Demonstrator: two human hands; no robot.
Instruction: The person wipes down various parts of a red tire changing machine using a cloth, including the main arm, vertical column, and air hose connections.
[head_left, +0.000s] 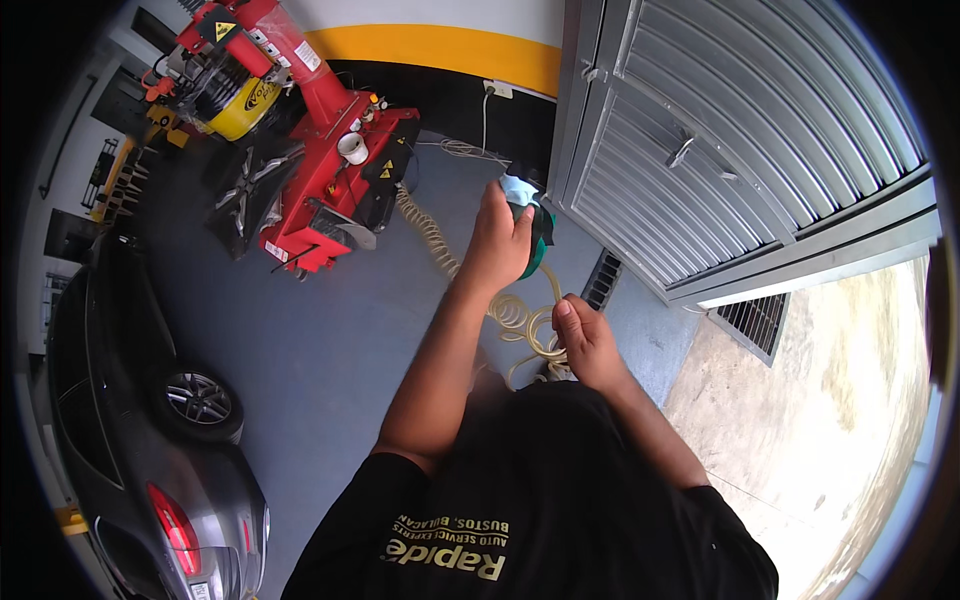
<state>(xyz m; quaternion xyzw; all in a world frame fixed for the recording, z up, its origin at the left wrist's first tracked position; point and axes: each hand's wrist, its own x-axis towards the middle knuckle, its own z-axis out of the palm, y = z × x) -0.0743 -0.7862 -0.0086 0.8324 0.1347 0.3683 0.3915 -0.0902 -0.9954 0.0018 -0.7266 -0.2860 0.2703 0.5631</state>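
My left hand (504, 241) grips a dark green and black object (537, 238), whose kind I cannot tell, with a light blue cloth (519, 190) at its top. From beneath it a clear yellowish air hose runs down to my right hand (583, 337), which is closed around the hose (551, 282). Loose loops of hose (541, 330) hang beside my right hand. The coiled part of the hose (426, 225) stretches away towards a red tire changer (322, 172). My fingers hide part of the green object.
A white cup (352, 148) stands on the tire changer. At the left is a dark grey car (202, 480). A slatted metal door (675, 150) rises on the right, near floor drain grates (602, 279). A cable (485, 124) hangs from a wall outlet.
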